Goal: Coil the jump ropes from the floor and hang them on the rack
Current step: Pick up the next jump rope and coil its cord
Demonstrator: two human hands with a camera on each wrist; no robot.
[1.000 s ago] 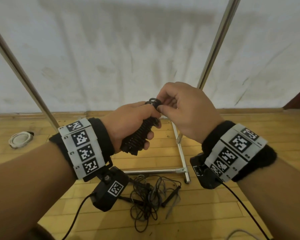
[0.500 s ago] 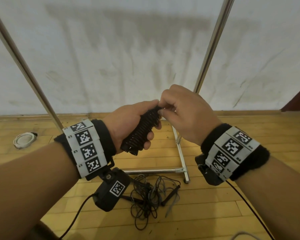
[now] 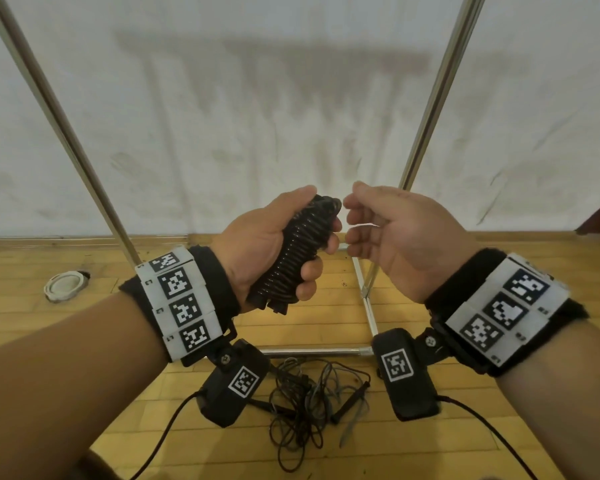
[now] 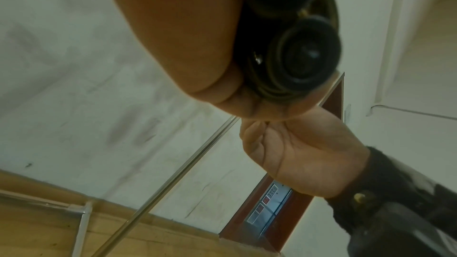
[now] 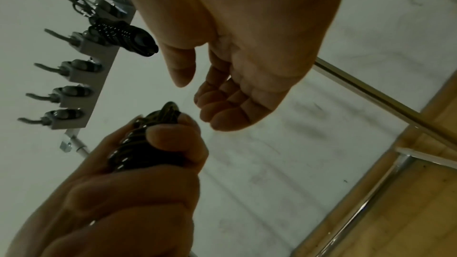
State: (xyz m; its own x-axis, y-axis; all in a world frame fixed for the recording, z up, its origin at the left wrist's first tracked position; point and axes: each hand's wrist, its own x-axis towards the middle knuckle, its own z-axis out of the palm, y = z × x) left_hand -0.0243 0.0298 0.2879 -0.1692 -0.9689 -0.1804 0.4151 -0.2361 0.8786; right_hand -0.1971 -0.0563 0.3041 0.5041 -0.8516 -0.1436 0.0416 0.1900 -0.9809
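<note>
My left hand grips a black jump rope bundle, its cord wound tightly round the handles, held upright at chest height. The same bundle shows in the right wrist view, and its handle ends fill the left wrist view. My right hand hovers just right of the bundle's top, fingers loosely curled, holding nothing. On the floor below lies a tangle of loose jump ropes. The rack's hook bar hangs above, with a coiled rope on one hook.
The rack's metal uprights and base bars stand against a white wall. A round white object lies on the wooden floor at the left. Several hooks on the bar are bare.
My right hand has let go of the bundle's top and drawn a little to the right. The left hand keeps its grip and has risen slightly.
</note>
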